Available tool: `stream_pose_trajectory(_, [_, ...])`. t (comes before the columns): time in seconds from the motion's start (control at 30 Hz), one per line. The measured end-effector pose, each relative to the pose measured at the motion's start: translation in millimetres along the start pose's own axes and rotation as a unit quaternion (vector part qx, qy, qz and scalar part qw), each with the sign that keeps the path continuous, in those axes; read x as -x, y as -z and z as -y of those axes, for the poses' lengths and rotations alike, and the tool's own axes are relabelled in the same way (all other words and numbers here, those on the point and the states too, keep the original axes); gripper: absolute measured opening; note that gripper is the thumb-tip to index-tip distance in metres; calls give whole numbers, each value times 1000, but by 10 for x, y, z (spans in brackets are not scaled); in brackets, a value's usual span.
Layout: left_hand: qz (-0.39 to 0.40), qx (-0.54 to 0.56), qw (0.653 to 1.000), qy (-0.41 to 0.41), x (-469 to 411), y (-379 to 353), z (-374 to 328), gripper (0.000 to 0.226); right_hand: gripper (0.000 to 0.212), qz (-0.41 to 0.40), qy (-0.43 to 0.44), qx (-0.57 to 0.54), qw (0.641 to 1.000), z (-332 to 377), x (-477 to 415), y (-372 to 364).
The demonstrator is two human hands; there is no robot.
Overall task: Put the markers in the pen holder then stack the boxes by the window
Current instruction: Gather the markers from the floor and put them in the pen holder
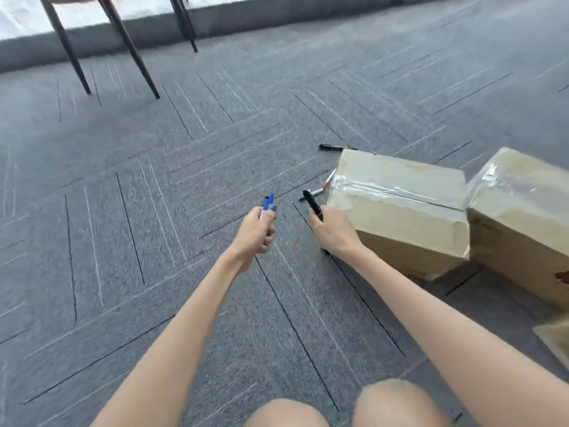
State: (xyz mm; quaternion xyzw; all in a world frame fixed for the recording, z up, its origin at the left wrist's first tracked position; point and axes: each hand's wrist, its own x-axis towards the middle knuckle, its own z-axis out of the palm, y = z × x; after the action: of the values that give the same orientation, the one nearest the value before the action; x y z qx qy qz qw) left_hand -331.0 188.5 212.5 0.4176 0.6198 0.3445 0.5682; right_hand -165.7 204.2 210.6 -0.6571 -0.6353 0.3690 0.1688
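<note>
Two hands reach out before me: my left hand [254, 231] is closed around blue markers [268, 202], my right hand [331, 231] grips a black marker [313, 204]. Just past the right, a red-tipped marker [326, 184] lies on the carpet against the nearer box [400, 208]; another black marker [335, 147] lies beyond it, a second box [523, 223] alongside.

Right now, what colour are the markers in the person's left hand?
Blue: the markers held in the left hand have blue caps, seen in the head view.
</note>
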Motion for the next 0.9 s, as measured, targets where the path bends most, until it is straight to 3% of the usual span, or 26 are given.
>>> stream_pose_trajectory(0.17, [28,-1,999,-18,-26,-257,-719,16,35,16,-18,-21,999,123,-58,634])
stream_pose_trajectory(0.3, [33,-45,998,-29,-212,-335,-984,22,31,21,-40,-143,989,207,-226,783])
stream_pose_trajectory(0.4, [44,-65,997,-21,-531,-323,-964,25,28,16,-59,-220,974,259,-407,790])
stream_pose_trajectory(0.57, [70,-140,988,-12,-1441,-303,-846,24,33,-19,-117,-258,959,110,-956,627])
stream_pose_trajectory(0.9, [204,-218,954,-18,-2988,-344,-423,16,32,-137,-208,-232,940,46,-2400,128])
